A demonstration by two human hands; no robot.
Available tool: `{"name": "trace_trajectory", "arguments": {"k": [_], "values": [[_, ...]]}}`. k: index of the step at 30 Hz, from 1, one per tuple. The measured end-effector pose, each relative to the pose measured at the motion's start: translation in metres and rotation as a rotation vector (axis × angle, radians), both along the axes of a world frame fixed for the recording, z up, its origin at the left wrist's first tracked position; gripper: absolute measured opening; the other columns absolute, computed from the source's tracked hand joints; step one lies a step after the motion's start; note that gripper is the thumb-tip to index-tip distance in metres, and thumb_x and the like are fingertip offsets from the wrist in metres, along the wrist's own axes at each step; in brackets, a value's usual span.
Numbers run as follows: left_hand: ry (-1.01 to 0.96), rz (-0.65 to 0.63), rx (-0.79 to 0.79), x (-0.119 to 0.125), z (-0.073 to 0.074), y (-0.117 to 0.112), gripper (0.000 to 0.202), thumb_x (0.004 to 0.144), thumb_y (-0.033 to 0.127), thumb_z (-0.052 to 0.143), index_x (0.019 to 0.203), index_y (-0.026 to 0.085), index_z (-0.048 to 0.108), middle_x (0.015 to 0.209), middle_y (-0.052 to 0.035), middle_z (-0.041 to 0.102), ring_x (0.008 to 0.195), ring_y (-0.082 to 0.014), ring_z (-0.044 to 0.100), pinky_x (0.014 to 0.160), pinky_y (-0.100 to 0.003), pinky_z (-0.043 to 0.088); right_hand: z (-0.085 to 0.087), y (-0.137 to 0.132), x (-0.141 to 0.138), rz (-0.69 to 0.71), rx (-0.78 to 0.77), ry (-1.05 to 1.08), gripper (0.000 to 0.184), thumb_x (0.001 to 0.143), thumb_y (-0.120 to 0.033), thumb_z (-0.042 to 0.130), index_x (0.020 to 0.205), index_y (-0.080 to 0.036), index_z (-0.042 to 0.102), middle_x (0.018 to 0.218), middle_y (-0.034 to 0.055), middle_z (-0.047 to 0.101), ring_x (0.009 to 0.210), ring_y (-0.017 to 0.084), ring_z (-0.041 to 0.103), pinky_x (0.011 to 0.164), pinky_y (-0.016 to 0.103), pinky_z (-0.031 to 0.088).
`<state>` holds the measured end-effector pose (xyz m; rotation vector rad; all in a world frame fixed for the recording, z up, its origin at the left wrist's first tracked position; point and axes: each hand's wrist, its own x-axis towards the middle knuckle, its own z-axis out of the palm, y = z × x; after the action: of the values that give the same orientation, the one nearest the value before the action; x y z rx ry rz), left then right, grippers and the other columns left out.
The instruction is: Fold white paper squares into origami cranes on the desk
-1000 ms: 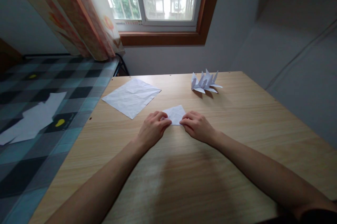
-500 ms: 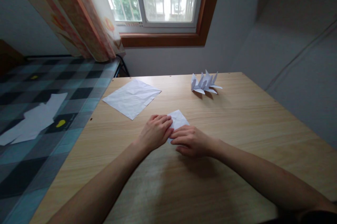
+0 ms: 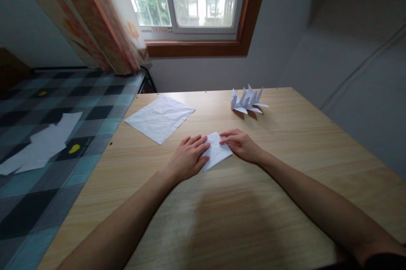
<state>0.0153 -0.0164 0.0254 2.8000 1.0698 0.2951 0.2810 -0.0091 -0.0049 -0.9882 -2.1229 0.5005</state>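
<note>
White folded paper packet [image 3: 216, 154] lies at 12 o'clock, bare left hand [image 3: 189, 158] spread flat on its 9 o'clock side, apparently steadying it, bare right hand [image 3: 242, 145] narrowed at its 2 o'clock edge, pinch unclear.

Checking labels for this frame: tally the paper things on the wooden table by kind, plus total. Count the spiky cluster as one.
Small folded paper: 1
Flat creased sheet: 1
Spiky folded-paper cluster: 1 (pieces within it too small to count reliably)
Total: 3
</note>
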Motion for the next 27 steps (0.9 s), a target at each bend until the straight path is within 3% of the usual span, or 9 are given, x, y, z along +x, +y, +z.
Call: {"name": "trace_trajectory", "arguments": {"k": [6,11,15,22,27], "values": [[0.005,-0.004,-0.032,-0.001,-0.001,0.0,0.043,0.098,0.04,0.041,0.136,0.024,0.056,0.15,-0.0085,0.049,0.141,-0.0311,0.041,0.115,-0.056,0.03,0.008,-0.005,-0.008,0.03,-0.007,-0.01,0.012,0.091,-0.022,0.062,0.085,-0.022,0.072,0.105,0.0071,0.074,0.102,0.022,0.065,0.094,0.042,0.048],[0.037,-0.013,-0.05,0.001,0.004,-0.002,0.058,0.093,0.058,0.047,0.138,0.021,0.054,0.152,-0.0114,0.047,0.142,-0.0349,0.039,0.115,-0.058,0.028,0.011,-0.013,-0.02,-0.168,-0.009,-0.153,0.006,0.088,-0.021,0.064,0.083,-0.02,0.067,0.097,0.0074,0.071,0.094,0.023,0.062,0.089,0.041,0.047],[0.048,-0.01,-0.045,0.002,0.004,-0.002,0.067,0.087,0.063,0.055,0.137,0.02,0.054,0.152,-0.0129,0.046,0.142,-0.0365,0.038,0.115,-0.058,0.028,0.01,-0.02,-0.026,-0.281,0.125,-0.306,0.004,0.088,-0.022,0.066,0.091,-0.019,0.067,0.097,0.0093,0.07,0.095,0.026,0.06,0.087,0.042,0.047],[0.01,-0.013,-0.024,0.002,0.001,-0.002,0.067,0.085,0.064,0.058,0.135,0.02,0.056,0.149,-0.0145,0.049,0.14,-0.0363,0.041,0.114,-0.058,0.029,0.011,-0.039,-0.042,0.149,0.39,-0.344,0.018,0.096,-0.017,0.053,0.09,-0.019,0.07,0.094,0.0075,0.075,0.087,0.02,0.067,0.079,0.033,0.052],[0.047,-0.007,-0.025,0.002,0.002,-0.001,0.07,0.083,0.066,0.059,0.136,0.019,0.055,0.15,-0.0145,0.048,0.14,-0.0368,0.04,0.114,-0.058,0.029,0.008,-0.04,-0.042,0.216,0.405,-0.245,0.024,0.097,-0.014,0.05,0.092,-0.019,0.072,0.098,0.0071,0.077,0.092,0.018,0.072,0.083,0.032,0.057]]}}
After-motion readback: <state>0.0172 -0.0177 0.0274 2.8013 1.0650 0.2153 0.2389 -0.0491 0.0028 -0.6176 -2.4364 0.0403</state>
